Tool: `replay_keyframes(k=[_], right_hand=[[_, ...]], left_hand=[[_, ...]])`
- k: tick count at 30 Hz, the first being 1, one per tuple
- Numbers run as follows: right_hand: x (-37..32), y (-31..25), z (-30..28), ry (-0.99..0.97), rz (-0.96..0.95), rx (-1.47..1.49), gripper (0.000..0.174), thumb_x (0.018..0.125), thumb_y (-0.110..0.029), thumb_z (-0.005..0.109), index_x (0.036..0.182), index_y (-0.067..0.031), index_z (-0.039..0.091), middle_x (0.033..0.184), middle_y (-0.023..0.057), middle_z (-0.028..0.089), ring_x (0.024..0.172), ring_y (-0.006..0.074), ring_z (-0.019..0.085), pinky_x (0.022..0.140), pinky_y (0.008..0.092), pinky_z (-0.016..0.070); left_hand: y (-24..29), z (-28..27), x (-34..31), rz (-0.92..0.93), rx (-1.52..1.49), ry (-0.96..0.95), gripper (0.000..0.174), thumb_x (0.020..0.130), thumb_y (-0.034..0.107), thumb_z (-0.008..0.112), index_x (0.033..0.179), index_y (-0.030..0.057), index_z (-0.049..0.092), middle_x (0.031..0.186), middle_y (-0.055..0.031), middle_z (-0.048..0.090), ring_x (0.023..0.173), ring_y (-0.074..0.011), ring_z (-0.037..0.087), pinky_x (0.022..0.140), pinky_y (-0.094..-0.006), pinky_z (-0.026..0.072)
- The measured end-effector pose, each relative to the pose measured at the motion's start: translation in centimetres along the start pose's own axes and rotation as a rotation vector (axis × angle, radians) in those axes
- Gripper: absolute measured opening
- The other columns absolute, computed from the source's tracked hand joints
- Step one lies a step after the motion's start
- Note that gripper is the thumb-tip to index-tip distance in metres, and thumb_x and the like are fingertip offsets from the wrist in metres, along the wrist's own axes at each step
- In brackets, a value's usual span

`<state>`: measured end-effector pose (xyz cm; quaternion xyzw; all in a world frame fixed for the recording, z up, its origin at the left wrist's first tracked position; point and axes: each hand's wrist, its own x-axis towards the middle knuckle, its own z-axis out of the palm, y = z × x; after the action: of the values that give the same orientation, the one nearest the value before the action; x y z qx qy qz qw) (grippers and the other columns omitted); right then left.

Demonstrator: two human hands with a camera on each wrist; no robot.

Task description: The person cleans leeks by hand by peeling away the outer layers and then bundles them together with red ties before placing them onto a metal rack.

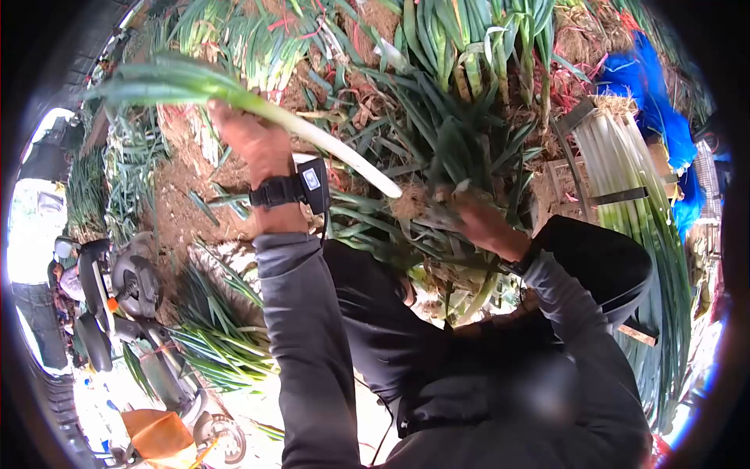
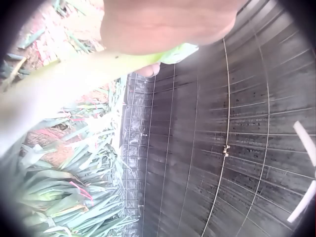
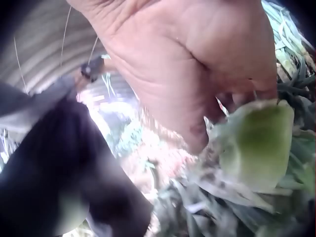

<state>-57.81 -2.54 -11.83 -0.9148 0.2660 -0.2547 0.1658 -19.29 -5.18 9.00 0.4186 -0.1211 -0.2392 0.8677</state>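
A leek (image 1: 336,144) with a white stem and green top is gripped by the left hand (image 1: 254,141), raised at the upper left of the head view. In the left wrist view, curled fingers of the left hand (image 2: 170,24) wrap the leek (image 2: 74,74). Lower and to the right is the right hand (image 1: 488,227), beside tangled roots (image 1: 408,205) near the leek's white end. The right wrist view shows the right hand (image 3: 182,64) with fingers curled at a pale green leek piece (image 3: 259,145); its fingertips are partly hidden.
Leek bundles (image 1: 469,39) and loose leaves cover the ground ahead. At the right, trimmed leeks (image 1: 625,156) lie in a metal-strapped rack (image 1: 617,197) beside blue plastic (image 1: 664,125). The person's bent legs are close below the hands. A parked scooter (image 1: 137,277) stands at the left.
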Motion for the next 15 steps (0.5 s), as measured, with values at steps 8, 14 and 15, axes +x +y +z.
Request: replay_keyframes(k=[8, 14, 15], right_hand=[[14.9, -8.8, -5.0, 0.242, 0.065, 0.325, 0.033, 0.092, -0.024, 0.070, 0.117, -0.0040, 0.061, 0.100, 0.0163, 0.068, 0.084, 0.0358, 0.068, 0.073, 0.0443, 0.0550], [15.8, -8.9, -4.6, 0.128, 0.168, 0.405, 0.031, 0.090, -0.019, 0.071, 0.116, -0.0039, 0.061, 0.096, 0.0163, 0.068, 0.082, 0.0362, 0.068, 0.070, 0.0435, 0.0545], [15.8, -8.5, -5.2, 0.087, 0.197, 0.473, 0.030, 0.090, -0.018, 0.070, 0.115, -0.0039, 0.061, 0.094, 0.0167, 0.068, 0.081, 0.0370, 0.067, 0.069, 0.0435, 0.0543]], left_hand=[[-1.9, 1.8, -1.5, 0.042, -0.157, -0.262, 0.045, 0.101, 0.032, 0.061, 0.138, 0.0120, 0.043, 0.107, -0.0051, 0.059, 0.091, -0.0191, 0.057, 0.079, -0.0365, 0.0522], [-2.5, 1.5, -0.5, -0.264, -0.318, -0.194, 0.042, 0.097, 0.035, 0.069, 0.116, -0.0017, 0.059, 0.104, -0.0133, 0.060, 0.091, -0.0257, 0.061, 0.085, -0.0444, 0.0583], [-2.6, 1.5, -0.5, -0.296, -0.262, -0.231, 0.042, 0.097, 0.034, 0.069, 0.117, -0.0012, 0.058, 0.105, -0.0133, 0.060, 0.091, -0.0251, 0.061, 0.084, -0.0430, 0.0581]])
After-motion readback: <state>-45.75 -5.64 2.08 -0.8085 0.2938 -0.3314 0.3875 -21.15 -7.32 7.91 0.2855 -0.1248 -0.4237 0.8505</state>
